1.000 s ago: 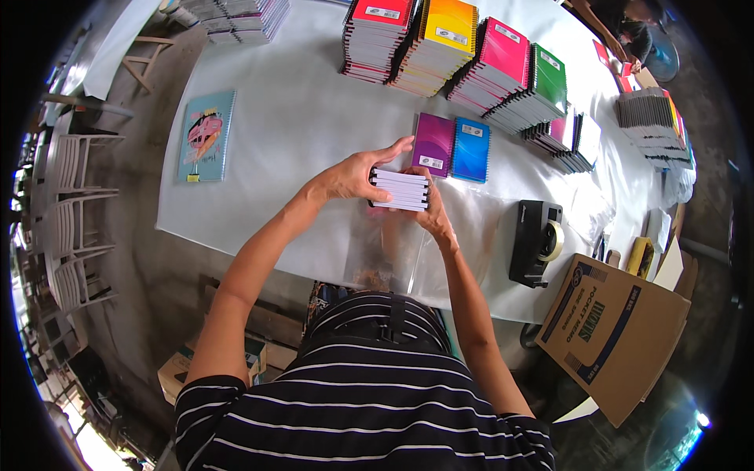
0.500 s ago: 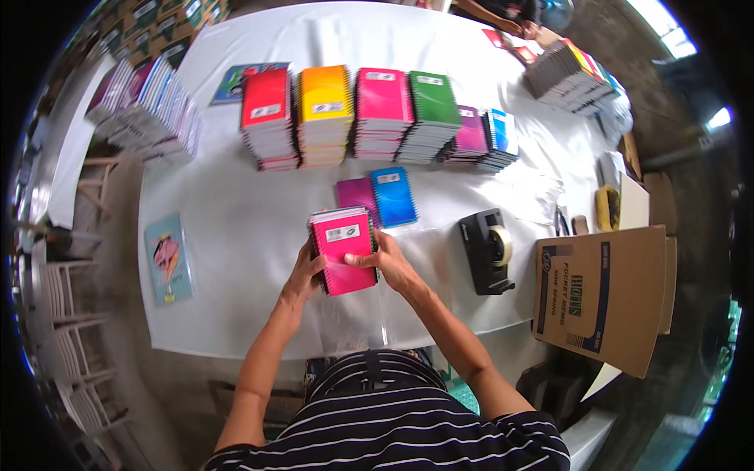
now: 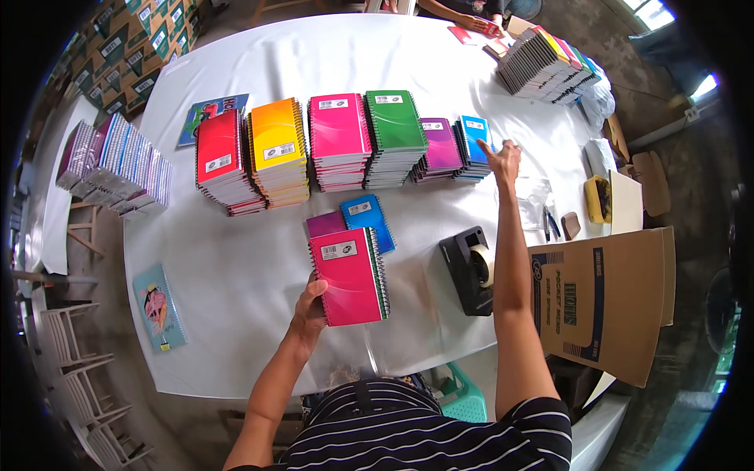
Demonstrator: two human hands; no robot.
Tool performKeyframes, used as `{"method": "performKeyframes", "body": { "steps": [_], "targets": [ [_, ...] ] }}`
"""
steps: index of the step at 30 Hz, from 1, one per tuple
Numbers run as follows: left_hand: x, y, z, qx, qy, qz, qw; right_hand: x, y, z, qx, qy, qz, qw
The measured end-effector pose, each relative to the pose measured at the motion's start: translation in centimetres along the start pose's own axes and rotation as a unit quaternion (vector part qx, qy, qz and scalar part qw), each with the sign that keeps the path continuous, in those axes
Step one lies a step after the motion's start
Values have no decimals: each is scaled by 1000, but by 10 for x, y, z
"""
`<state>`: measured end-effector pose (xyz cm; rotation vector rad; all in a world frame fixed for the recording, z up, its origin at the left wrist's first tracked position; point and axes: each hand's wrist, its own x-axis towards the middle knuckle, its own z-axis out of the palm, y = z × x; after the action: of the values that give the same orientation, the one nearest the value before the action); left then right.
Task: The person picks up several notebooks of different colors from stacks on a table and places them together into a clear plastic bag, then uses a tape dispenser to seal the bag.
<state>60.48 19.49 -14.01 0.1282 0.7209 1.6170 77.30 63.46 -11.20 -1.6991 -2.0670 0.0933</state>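
The left hand [image 3: 310, 306] alone now holds the thick bundle of spiral-bound notebooks with a glossy pink top cover [image 3: 348, 279] above the white-covered worktop [image 3: 236, 314]; half a second ago both hands gripped it. Its fingers wrap the bundle's left edge, thumb at the cover. Right of the bundle sits a black tape dispenser [image 3: 458, 268]. Just beyond the bundle lie a flat purple notebook [image 3: 323, 224], partly hidden by it, and a flat blue notebook [image 3: 371, 221]. The right hand [image 3: 506, 162] has left the bundle and stretched forward, fingers spread loosely beside the short stack of small blue notebooks [image 3: 474, 140]; I cannot tell whether they touch it. Left of that stack stand purple, green, pink, yellow and red notebook stacks. At the far edge shows a co-worker's hand [image 3: 475, 23].
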Motion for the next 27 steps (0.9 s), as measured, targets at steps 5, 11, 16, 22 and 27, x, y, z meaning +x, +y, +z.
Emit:
{"method": "performKeyframes", "body": {
  "steps": [5, 11, 16, 22, 27],
  "targets": [
    [11, 6, -4, 36, -8, 41, 998, 51, 50, 44, 98, -140, 169, 971],
    [32, -1, 13, 8, -49, 21, 999, 74, 133, -21, 181, 81, -59, 978],
    [10, 10, -11, 62, -18, 15, 998, -22, -45, -151, 447, -281, -246, 813],
    [-5, -7, 5, 57, -56, 1, 997, -177, -157, -149, 154, -544, -462, 683],
    [-33, -6, -5, 55, -56, -4, 997, -245, -95, -131, 335, -299, -241, 860]
  ]
}}
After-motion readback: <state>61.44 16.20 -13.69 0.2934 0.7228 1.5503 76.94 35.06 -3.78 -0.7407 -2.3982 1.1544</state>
